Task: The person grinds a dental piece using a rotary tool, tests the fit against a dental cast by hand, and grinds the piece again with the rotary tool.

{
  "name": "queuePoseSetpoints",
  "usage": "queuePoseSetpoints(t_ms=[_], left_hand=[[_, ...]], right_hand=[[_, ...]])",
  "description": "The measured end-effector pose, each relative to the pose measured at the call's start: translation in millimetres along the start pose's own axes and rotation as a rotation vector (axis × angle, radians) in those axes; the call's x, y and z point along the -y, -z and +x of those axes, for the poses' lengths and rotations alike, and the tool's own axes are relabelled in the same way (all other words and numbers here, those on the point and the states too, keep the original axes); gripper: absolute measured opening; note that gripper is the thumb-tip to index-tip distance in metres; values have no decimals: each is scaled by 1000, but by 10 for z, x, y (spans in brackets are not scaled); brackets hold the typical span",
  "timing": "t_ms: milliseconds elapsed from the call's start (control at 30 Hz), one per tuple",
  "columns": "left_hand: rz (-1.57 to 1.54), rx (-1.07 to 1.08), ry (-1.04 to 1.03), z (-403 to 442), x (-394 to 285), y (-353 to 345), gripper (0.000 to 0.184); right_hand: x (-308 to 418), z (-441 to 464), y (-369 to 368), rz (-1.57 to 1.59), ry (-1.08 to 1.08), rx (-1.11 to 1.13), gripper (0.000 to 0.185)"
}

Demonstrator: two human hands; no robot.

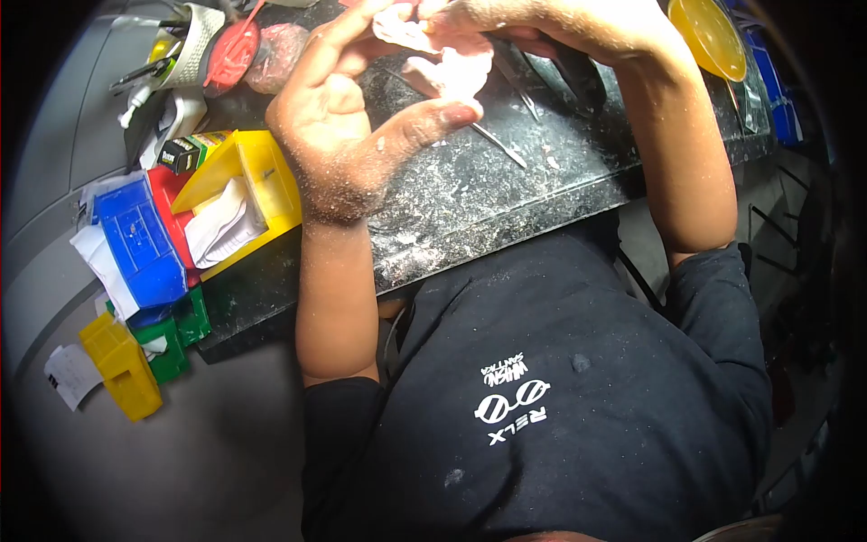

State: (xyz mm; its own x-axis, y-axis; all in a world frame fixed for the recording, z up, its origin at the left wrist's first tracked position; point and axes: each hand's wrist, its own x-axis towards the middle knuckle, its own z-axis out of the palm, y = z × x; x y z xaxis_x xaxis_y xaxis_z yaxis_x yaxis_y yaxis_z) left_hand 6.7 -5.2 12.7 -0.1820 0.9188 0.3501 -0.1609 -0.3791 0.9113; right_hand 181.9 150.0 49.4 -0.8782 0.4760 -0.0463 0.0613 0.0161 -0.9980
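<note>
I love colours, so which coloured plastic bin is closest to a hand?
The upper yellow bin, right beside the left hand. The red bin, blue bin, green bins and lower yellow bin are farther away.

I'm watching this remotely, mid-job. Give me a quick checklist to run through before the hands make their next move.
1. Pale piece held up at the hands, off the bench: ok.
2. Full grip of the left hand and right hand visible: not ok, the top edge of the view cuts off part of both.
3. Bench surface clean: not ok, pale powder and crumbs are scattered over it.
4. Thin metal tool out of the hands: ok, it lies on the bench below the piece.
5. Piece free of cracks: cannot tell, glare washes out its surface.
</note>
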Motion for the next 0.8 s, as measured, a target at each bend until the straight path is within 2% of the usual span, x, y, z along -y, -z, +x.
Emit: queuePoseSetpoints(t_ms=[267, 367, 467, 533, 567, 667, 700, 767, 800], left_hand=[[-101, -96, 99, -7, -58, -111, 101], [-116, -109, 100, -11, -57, -127, 101], [-123, -111, 93, -8, -57, -127, 100], [-116, -116, 83, -8, -49, -108, 99], [-80, -100, 78, -9, -36, -91, 98], [-50, -73, 82, 7, -55, -84, 97], [-60, -56, 97, 10, -60, -83, 96], [67, 33, -38, 33, 46, 21, 94], [255, 28, -104, 28, 52, 31, 84]], right_hand=[[58, -7, -12, -92, -50, -17, 17], [33, -1, -21, -56, -5, -18, 16], [18, 13, -10, -161, 64, -49, 18], [27, 5, 10, -202, -10, -38, 19], [37, 10, 5, -218, -34, -32, 20], [-8, 17, -39, -86, 201, 14, 21], [2, 21, -39, -89, 202, 22, 21], [51, 18, -59, -65, -51, 4, 20], [-63, 64, -24, 21, 66, 48, 20]])
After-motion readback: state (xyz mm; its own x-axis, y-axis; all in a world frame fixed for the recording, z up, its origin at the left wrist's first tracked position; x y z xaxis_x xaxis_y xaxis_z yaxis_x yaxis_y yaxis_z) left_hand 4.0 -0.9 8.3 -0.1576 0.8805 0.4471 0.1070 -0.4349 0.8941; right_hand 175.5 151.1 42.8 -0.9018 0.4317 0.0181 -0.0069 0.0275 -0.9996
